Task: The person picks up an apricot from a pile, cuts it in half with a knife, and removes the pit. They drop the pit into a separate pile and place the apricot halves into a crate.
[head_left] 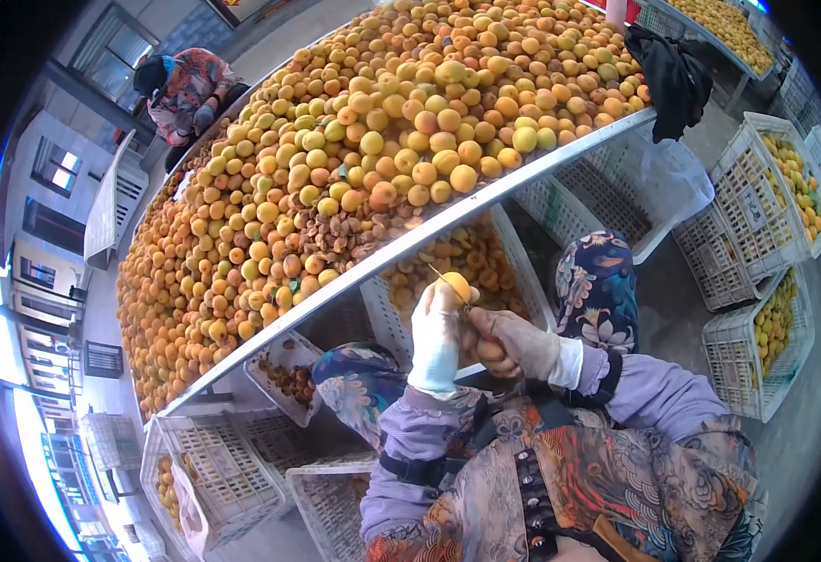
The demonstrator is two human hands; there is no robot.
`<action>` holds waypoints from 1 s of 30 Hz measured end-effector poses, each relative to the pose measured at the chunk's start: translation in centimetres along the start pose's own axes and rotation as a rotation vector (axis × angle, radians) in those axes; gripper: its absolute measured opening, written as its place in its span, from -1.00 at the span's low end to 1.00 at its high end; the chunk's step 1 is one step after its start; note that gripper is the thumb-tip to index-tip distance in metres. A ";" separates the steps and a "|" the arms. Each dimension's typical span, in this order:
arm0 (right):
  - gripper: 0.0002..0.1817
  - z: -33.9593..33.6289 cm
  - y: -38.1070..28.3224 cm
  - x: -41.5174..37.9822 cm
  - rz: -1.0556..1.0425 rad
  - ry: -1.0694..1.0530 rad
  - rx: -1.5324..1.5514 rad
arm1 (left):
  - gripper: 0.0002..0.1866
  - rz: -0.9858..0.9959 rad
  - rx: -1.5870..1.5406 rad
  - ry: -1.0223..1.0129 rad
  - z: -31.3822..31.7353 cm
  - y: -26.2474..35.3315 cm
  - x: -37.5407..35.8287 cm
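My left hand (pixel 437 332), in a white glove, is closed around a yellow-orange apricot (pixel 455 285) held up in front of my lap. A thin pointed blade (pixel 437 273), seemingly of a small knife, sticks out past the fruit's upper left side. Close against the apricot's lower right, my right hand (pixel 526 345) wears a stained pale glove. Its fingers are curled around what looks like the knife's handle, which they mostly hide. Under both hands stands a white crate (pixel 534 286) holding many opened apricot pieces (pixel 476 251).
A metal-edged table (pixel 410 234) piled with apricots slopes across in front of me, with brown scraps (pixel 340 234) near its edge. Crates of fruit (pixel 757 211) stand at right; another crate (pixel 228 468) is at lower left. A co-worker (pixel 190 94) sits across the table.
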State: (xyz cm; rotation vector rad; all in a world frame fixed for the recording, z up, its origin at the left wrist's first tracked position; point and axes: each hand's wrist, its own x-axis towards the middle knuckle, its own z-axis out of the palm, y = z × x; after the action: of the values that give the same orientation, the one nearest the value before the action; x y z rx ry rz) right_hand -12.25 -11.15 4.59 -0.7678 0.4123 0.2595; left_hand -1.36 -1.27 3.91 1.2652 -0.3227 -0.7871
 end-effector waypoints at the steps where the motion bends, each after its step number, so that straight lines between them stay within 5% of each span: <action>1: -0.48 0.1 0.1 -0.2 -0.021 -0.077 0.042 | -0.54 -0.066 -0.169 -0.045 -0.2 -0.1 -0.1; 8: -0.48 -0.4 0.9 0.9 0.001 -0.214 0.213 | -0.37 -0.115 -0.635 -0.118 0.0 -2.1 0.0; 18: -0.55 0.5 1.1 1.5 -0.049 -0.253 0.341 | -0.32 -0.053 -0.462 0.022 0.5 -1.6 -0.9; 30: -0.51 0.1 1.3 2.6 0.020 -0.063 0.387 | -0.52 0.222 -0.218 0.213 -1.6 -3.0 0.0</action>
State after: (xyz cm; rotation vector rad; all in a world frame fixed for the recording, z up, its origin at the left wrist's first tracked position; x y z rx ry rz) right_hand -10.35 -9.93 2.67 -0.3754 0.3956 0.2133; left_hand -1.38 -0.39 0.59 1.0750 -0.1942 -0.4787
